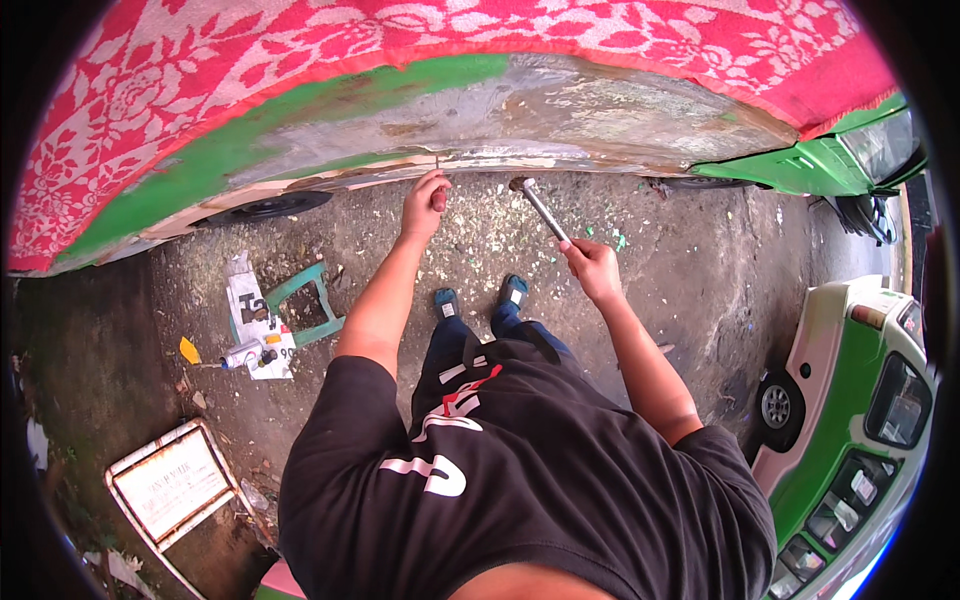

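Observation:
In front of me is the side of a green vehicle [640, 110], its paint scraped to grey, whitish and rust-brown patches. My left hand [427, 205] is closed around the reddish-brown handle of a screwdriver-like tool [439, 198]. Its thin shaft points up toward the panel's lower edge; whether the tip touches cannot be told. My right hand [592, 268] grips the end of a hammer [543, 212] with a metallic handle. The hammer's head is up and to the left of that hand, apart from the left hand's tool.
A red-and-white floral cloth [300, 40] covers the vehicle's top. Pale chips litter the ground. At left are a green stool frame [318, 300], a white printed sheet with small items, a yellow-bladed scraper [189, 350] and a rusty white sign [170, 480]. A green-and-white van [840, 400] stands at right.

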Action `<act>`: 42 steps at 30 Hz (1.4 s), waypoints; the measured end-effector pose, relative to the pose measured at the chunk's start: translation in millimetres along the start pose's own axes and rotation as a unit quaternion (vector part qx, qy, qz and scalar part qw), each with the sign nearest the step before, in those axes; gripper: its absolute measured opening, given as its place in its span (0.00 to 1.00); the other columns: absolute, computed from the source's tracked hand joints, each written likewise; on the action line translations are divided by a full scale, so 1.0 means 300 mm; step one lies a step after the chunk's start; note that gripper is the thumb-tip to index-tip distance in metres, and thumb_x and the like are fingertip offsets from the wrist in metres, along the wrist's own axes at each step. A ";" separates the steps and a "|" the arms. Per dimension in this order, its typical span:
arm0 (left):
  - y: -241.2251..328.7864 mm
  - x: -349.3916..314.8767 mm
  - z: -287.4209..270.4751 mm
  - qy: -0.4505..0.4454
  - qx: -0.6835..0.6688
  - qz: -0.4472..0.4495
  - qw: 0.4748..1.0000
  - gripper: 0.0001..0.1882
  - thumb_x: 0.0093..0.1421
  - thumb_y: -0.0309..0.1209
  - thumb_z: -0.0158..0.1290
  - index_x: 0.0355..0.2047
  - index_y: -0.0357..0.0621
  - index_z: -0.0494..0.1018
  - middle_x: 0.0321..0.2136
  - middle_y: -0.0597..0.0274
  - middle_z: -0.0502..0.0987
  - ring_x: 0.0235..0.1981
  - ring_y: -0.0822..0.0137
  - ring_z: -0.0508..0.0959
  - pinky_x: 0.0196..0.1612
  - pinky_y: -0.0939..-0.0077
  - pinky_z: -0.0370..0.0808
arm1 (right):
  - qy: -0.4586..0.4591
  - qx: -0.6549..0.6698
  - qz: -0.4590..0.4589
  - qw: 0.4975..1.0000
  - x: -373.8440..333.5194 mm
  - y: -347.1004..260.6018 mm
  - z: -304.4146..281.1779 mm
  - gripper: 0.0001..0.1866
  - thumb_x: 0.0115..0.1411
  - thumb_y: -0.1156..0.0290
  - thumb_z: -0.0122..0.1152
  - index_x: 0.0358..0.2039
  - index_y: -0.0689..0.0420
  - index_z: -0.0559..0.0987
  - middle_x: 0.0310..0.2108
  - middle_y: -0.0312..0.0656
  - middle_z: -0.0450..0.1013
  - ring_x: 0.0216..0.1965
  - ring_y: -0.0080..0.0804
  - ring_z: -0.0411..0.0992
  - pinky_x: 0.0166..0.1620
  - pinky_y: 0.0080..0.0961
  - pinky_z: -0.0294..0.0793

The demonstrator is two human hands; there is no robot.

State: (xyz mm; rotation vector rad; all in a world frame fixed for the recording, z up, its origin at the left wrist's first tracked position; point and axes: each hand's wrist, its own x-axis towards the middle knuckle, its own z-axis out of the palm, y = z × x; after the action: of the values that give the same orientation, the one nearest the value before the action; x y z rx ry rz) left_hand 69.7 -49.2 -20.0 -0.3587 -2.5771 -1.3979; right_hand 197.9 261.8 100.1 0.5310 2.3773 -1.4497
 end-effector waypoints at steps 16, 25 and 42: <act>0.009 0.103 -0.049 -0.139 0.131 0.020 0.981 0.14 0.47 0.18 0.55 0.36 0.46 0.73 0.51 0.60 0.75 0.49 0.50 0.76 0.47 0.62 0.75 | -0.024 0.006 0.009 1.000 0.082 0.054 0.019 0.16 0.62 0.60 0.62 0.31 0.62 0.83 0.14 0.31 0.67 0.17 0.15 0.63 0.22 0.22 0.61; 0.069 0.190 -0.058 -0.297 0.175 0.102 0.933 0.11 0.46 0.22 0.58 0.31 0.45 0.70 0.41 0.65 0.77 0.50 0.58 0.74 0.50 0.61 0.72 | 0.011 0.037 0.054 0.998 0.084 0.042 0.101 0.18 0.60 0.56 0.62 0.31 0.61 0.83 0.13 0.36 0.69 0.18 0.20 0.67 0.25 0.26 0.66; 0.005 0.259 0.160 -0.467 0.191 0.263 0.823 0.06 0.51 0.22 0.51 0.29 0.49 0.72 0.27 0.60 0.77 0.34 0.54 0.79 0.37 0.58 0.73 | 0.176 0.330 0.152 0.915 -0.148 0.327 0.417 0.16 0.62 0.61 0.62 0.38 0.64 0.82 0.16 0.27 0.65 0.19 0.13 0.61 0.22 0.16 0.58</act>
State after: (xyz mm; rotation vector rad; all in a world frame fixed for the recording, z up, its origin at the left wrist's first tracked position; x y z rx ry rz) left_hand -6.3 1.4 -23.1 -1.8895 -2.9097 -0.5015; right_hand 290.8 184.5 -12.3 1.3585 1.8438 -2.1230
